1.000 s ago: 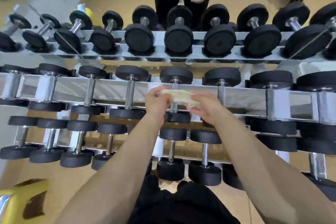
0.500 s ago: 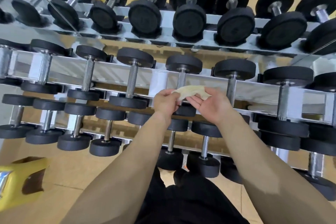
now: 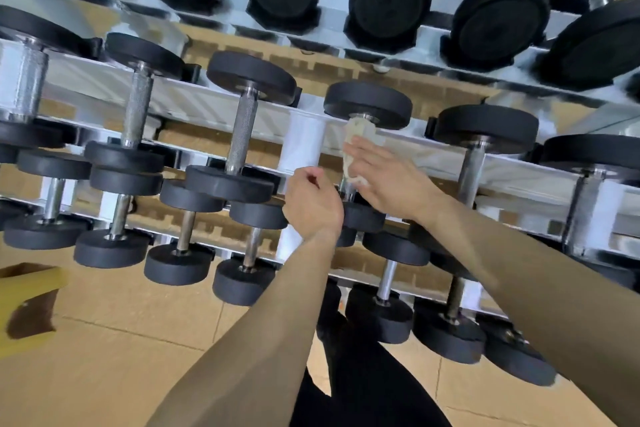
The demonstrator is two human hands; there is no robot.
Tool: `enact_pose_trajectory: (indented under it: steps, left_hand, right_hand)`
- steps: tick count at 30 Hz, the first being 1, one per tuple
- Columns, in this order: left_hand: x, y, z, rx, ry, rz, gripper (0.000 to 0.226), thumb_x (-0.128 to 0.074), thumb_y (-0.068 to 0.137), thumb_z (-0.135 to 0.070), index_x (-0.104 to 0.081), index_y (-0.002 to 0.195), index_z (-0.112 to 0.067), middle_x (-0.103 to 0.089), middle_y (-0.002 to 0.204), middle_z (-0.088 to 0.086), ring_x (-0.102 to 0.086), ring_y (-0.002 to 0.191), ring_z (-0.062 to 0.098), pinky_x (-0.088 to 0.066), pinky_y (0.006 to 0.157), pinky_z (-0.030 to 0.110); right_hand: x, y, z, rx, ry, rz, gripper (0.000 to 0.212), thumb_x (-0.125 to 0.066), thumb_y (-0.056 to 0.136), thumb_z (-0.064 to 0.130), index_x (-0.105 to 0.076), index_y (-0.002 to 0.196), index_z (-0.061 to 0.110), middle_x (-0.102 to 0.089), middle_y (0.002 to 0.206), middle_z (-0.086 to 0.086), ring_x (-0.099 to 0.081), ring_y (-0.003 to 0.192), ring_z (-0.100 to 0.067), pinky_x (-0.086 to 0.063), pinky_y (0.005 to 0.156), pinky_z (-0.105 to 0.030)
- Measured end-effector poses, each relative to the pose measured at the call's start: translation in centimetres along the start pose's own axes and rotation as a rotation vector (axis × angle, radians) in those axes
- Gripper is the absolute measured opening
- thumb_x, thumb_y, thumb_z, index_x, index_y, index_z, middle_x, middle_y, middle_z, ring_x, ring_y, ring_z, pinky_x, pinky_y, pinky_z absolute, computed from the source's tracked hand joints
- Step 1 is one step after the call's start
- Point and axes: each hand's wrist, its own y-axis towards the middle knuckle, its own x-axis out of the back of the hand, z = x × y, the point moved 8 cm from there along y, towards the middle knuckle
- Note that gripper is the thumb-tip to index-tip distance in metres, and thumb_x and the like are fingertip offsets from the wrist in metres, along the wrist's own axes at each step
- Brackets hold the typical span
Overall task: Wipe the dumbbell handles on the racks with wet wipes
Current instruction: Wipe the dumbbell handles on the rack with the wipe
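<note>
Right hand [image 3: 388, 180] has the wet wipe [image 3: 360, 133] wrapped onto the handle [image 3: 346, 188] of a black dumbbell [image 3: 369, 104] on the middle rail of the rack [image 3: 194, 104]. Its fingers are laid over the wipe and closed round it, just under that dumbbell's top head. A bit of bare steel handle pokes out below the hand. Left hand [image 3: 311, 204] sits just left of that dumbbell, fingers loosely curled with nothing in them, and I can't tell if it touches the handle. The neighbour dumbbell [image 3: 242, 135] to its left has a bare knurled grip. Way off left of it, a yellow plastic thing [image 3: 27, 305] sits on the floor [image 3: 138, 357].
</note>
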Motion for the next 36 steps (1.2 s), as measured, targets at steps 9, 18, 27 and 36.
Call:
enact_pose_trajectory:
  steps: [9,18,27,36]
  left_hand:
    - [-0.2,-0.2,0.2,-0.070,-0.080,-0.059,0.014,-0.044,0.091,-0.032,-0.055,0.083,-0.029,-0.064,0.088,-0.007,-0.058,0.089,0.025,-0.046,0.093,0.052]
    - [-0.5,0.0,0.4,-0.067,-0.072,-0.034,0.014,-0.046,0.092,-0.027,-0.057,0.083,-0.028,-0.060,0.081,-0.014,-0.057,0.089,0.021,-0.045,0.095,0.050]
    - [-0.3,-0.1,0.5,-0.041,-0.094,-0.032,0.014,-0.048,0.093,-0.023,-0.056,0.082,-0.028,-0.059,0.079,-0.014,-0.056,0.088,0.021,-0.045,0.096,0.051]
    - [-0.5,-0.1,0.4,-0.055,-0.122,-0.023,0.016,-0.040,0.085,-0.030,-0.055,0.081,-0.031,-0.063,0.082,-0.012,-0.059,0.088,0.020,-0.046,0.094,0.053]
  right_hand:
    - [-0.6,0.7,-1.5,0.158,-0.269,-0.019,0.056,-0.043,0.102,0.032,-0.039,0.154,0.012,-0.034,0.162,-0.012,-0.030,0.150,-0.031,-0.024,0.123,-0.047]
    - [-2.0,1.0,-2.2,0.225,-0.213,-0.235,0.049,-0.056,0.102,0.013,-0.046,0.148,0.000,-0.040,0.158,-0.018,-0.033,0.149,-0.035,-0.030,0.122,-0.048]
    - [-2.2,0.6,-2.1,0.582,-0.266,-0.019,0.044,-0.036,0.102,0.005,-0.051,0.143,-0.002,-0.051,0.149,-0.019,-0.048,0.138,-0.036,-0.031,0.121,-0.044]
    - [-3.3,-1.2,0.0,0.610,-0.231,0.048,0.043,-0.028,0.110,0.010,-0.051,0.144,-0.002,-0.049,0.151,-0.019,-0.042,0.144,-0.032,-0.023,0.124,-0.040]
